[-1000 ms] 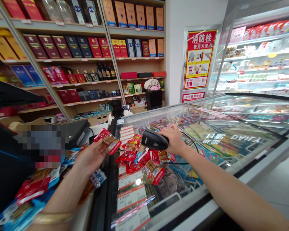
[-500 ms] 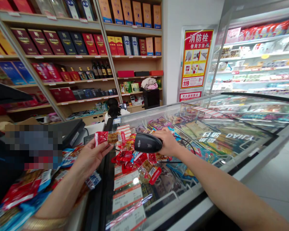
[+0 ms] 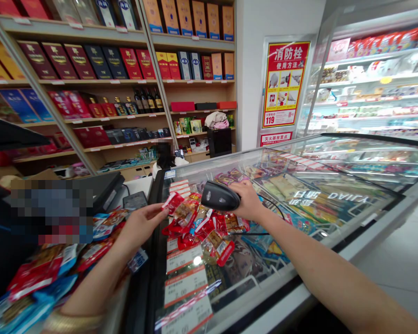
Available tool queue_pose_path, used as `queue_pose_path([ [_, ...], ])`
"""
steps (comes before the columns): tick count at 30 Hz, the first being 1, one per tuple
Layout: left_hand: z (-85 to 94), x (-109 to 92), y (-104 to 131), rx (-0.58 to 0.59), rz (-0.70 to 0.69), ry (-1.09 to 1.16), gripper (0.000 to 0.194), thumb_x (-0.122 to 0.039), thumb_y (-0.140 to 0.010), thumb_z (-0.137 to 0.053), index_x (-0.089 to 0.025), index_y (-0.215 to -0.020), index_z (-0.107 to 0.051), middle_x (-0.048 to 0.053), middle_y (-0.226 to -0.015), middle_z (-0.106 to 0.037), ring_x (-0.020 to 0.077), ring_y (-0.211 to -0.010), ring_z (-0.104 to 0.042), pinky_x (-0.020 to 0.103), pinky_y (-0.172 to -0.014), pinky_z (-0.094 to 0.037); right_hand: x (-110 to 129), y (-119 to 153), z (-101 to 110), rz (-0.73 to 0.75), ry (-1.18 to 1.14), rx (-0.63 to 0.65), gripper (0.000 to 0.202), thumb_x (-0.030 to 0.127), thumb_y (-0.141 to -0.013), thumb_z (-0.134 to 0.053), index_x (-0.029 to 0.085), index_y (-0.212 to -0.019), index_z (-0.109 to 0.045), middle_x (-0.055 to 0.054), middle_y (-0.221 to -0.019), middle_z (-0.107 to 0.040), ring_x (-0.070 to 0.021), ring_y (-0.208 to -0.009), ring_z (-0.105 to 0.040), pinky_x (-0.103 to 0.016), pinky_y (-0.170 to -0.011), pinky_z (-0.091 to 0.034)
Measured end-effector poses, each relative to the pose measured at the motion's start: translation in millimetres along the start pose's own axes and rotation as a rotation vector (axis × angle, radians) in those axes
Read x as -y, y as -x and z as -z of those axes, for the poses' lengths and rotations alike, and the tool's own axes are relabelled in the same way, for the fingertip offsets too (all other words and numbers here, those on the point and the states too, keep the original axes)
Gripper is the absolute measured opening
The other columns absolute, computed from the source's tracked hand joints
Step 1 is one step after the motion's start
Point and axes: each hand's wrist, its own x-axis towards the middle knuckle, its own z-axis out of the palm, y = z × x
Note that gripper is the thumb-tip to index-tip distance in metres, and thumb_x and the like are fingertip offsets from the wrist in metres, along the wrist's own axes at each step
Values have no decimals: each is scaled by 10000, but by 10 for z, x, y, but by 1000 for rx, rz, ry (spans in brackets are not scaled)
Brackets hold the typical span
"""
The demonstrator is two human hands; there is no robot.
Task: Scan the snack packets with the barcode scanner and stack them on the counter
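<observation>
My left hand (image 3: 142, 227) pinches the end of a red snack packet (image 3: 176, 204) over the left end of the freezer's glass lid. Under and beside that packet lies a pile of red snack packets (image 3: 216, 239) on the glass. My right hand (image 3: 247, 199) is wrapped round a black handheld scanner (image 3: 220, 195), held just above the pile with its head pointing left. The scanner's cable runs off behind my right wrist. More red and blue snack packets (image 3: 38, 273) are heaped on the counter at the left.
The glass-topped freezer (image 3: 334, 185) stretches right. Black equipment (image 3: 102, 190) and a small dark device (image 3: 135, 199) stand on the counter. A person (image 3: 165, 160) is low behind it, before shelves of boxes (image 3: 104, 60). Price cards (image 3: 188, 285) lie along the freezer's near left.
My left hand has moved right and brought the packet from beside the scanner down onto the pile. The scanner in my right hand has shifted slightly right and up.
</observation>
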Motion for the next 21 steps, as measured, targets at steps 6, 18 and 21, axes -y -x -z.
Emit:
queue_pose_path([
  [6,356,47,-81,-29,-202,-785,698,-585,-660,-699,-156,-1209,-680,161,-1117,-742,348,-1032,-683,414,-908,-525,-113,6,24,-59,28,-59,209,353,-736,-714,205,-880,-686,-47,-849,-731,-223,-808,-633,-335,-765,-286],
  [18,777,-77,154,349,-1,-1330,773,-435,-497,-794,-200,-1228,-697,181,-1211,-697,428,-1147,-618,468,-943,-472,-132,28,11,-69,79,-12,203,348,-716,-710,211,-865,-694,-57,-842,-724,-235,-808,-628,-331,-749,-291],
  [21,660,-171,193,386,44,-1367,807,-404,-496,-794,-171,-1260,-676,214,-1257,-673,424,-1191,-606,457,-975,-460,-142,34,2,-58,78,-26,276,364,-711,-713,212,-942,-713,-63,-859,-735,-238,-801,-629,-339,-763,-298],
])
